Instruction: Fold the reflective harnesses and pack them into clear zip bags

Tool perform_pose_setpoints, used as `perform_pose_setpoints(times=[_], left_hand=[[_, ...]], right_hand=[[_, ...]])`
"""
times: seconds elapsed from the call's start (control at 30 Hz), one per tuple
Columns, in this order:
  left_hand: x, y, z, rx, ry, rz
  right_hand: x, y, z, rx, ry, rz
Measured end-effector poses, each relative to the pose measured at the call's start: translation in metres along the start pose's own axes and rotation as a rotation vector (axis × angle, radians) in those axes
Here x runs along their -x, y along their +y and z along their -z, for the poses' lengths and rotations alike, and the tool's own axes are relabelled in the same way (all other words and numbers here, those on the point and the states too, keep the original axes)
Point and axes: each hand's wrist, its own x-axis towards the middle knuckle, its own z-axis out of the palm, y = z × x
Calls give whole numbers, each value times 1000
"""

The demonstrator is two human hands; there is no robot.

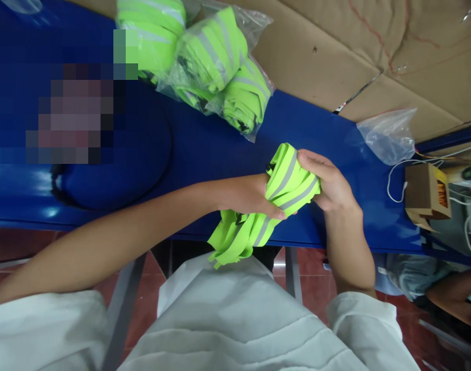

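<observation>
A bundle of neon-yellow reflective strap (291,180) with grey stripes is held between both hands over the front edge of the blue table. My left hand (254,198) wraps round its lower left side, thumb lying across the strap. Gripping the upper right of the folded part is my right hand (330,180), its thumb on top and its other fingers partly hidden behind. Loose ends of the strap hang down to the left, towards my lap. Small black pieces show on the bundle's left side.
Several clear bags of similar folded straps (212,51) lie at the back of the blue table (204,149). An unfilled-looking plastic bag (390,135) and a small cardboard box (426,191) with white cables are at the right. Another person's arm (455,296) shows lower right.
</observation>
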Motion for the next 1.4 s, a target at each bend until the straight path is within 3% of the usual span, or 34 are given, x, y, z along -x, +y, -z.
perform_pose_setpoints(times=[0.13,0.17,0.23,0.33,0.43,0.53,0.7,0.9,1.03,1.17,1.27,1.4], left_hand=[[-1,0,1,-36,1,-30],[0,1,1,-27,-5,-23],[0,2,2,-9,8,-15],[-1,3,3,30,106,3],[-3,2,6,97,189,18],[-2,1,8,232,132,101],[1,1,9,392,-98,163],[2,-3,7,251,-105,179],[2,5,6,332,-71,153],[0,9,3,459,55,110],[-3,5,-2,331,114,126],[-6,-5,-13,163,252,106]], right_hand=[[-1,7,-4,400,263,388],[0,8,-4,471,291,475],[2,7,-4,559,224,557],[5,4,-1,676,8,602],[5,5,2,754,-128,598],[2,8,4,757,-144,548],[-4,9,10,717,-199,510],[-7,12,8,654,-323,467],[-3,12,1,530,-195,450],[-1,10,-2,456,78,549],[-1,10,-4,454,276,606],[0,11,-6,533,331,589]])
